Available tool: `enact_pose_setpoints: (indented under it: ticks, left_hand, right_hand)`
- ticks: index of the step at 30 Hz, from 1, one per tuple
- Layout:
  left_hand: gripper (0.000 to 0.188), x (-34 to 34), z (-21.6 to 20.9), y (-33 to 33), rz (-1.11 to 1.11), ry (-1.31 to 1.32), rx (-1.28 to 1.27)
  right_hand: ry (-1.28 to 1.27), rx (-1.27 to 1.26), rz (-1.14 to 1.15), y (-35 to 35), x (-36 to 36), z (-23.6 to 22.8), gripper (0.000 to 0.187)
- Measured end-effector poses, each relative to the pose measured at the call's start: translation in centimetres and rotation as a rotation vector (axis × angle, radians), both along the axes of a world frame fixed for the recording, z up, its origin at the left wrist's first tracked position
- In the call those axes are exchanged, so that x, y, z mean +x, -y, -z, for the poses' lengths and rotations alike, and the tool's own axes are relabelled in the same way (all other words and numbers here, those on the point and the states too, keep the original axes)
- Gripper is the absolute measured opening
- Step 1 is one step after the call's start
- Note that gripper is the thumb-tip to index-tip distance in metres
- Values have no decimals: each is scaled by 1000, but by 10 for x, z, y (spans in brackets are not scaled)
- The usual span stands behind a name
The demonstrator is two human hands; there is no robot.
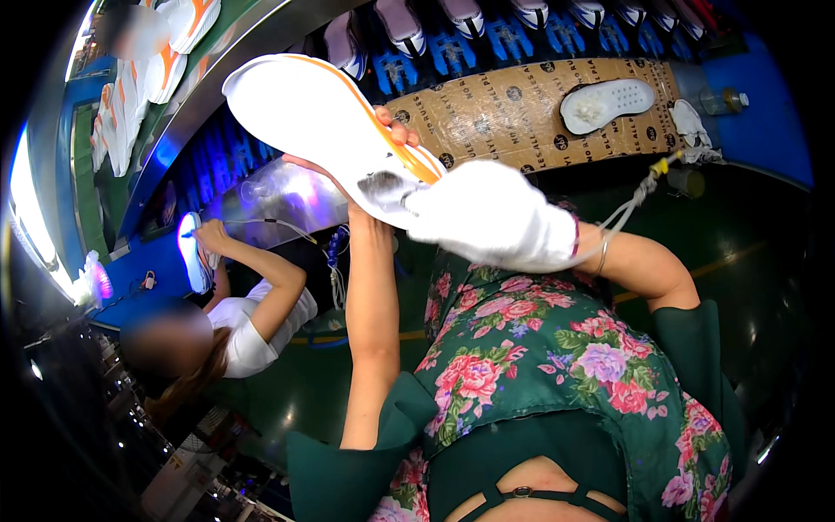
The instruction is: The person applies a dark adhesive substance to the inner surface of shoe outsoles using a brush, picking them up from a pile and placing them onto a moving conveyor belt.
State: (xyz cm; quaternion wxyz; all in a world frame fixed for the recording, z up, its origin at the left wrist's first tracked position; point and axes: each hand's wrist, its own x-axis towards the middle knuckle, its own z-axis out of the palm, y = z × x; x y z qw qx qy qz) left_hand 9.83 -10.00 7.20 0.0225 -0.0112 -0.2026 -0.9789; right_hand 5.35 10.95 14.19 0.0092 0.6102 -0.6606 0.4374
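Note:
My left hand (393,130) is closed round the middle of a white shoe sole (304,113) with an orange stripe along its edge. Its fingers curl over the far edge, and the thumb shows on the near side. A white cloth glove (496,217) with a dark red cuff edge covers my right hand. That gloved hand lies against the sole's narrower end, beside a grey patch. Its fingers are hidden inside the blurred glove.
A brown-taped cardboard sheet (487,113) lies beyond my hands, bearing another white sole (606,106). Right of it are a crumpled white cloth (690,123) and a clear bottle (724,101). Blue racks (452,54) carry shoes behind. A co-worker (270,322) holds a shoe (196,252) at left.

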Motion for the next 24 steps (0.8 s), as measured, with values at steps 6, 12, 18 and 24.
enact_pose_setpoints:
  ticks: [6,12,18,24]
  left_hand:
    - [125,-2,-3,5,11,-29,172]
    - [122,-14,-11,14,160,60,-68]
    - [122,-22,-7,19,405,16,30]
    - [106,-26,1,16,475,119,-79]
  right_hand:
    - [317,-181,-232,-4,6,3,31]
    - [-4,-151,50,6,12,10,28]
    - [383,-72,-325,-7,6,-3,29]
    - [-18,45,-99,1,7,4,26]
